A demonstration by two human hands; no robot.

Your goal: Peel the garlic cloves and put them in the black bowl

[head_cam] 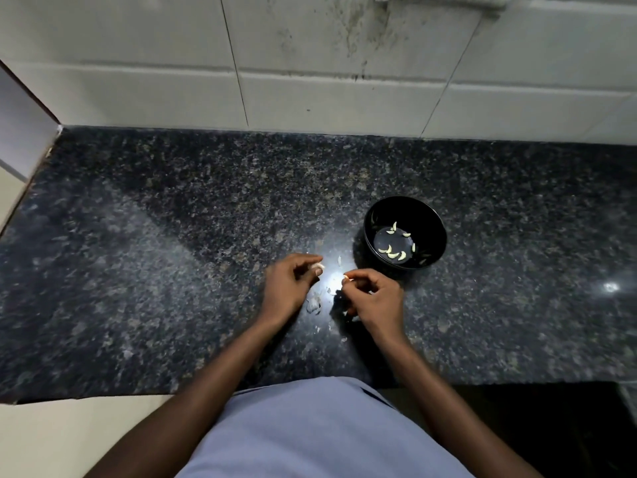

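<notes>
The left hand pinched a garlic piece; the right hand pinched a clove. Beyond the right hand stood the black bowl, holding peeled cloves.

The surface is dark granite, black speckled all over with grey and brownish flecks, with a bright white glare patch between the hands. The bowl is glossy black inside and out. The cloves in it are pale cream, almost ivory. Bits of skin on the surface are thin and whitish. The wall tiles are off-white with grey grout lines and dark, sooty spatter stains near the top. The shirt is plain, a muted blue-lavender.
</notes>
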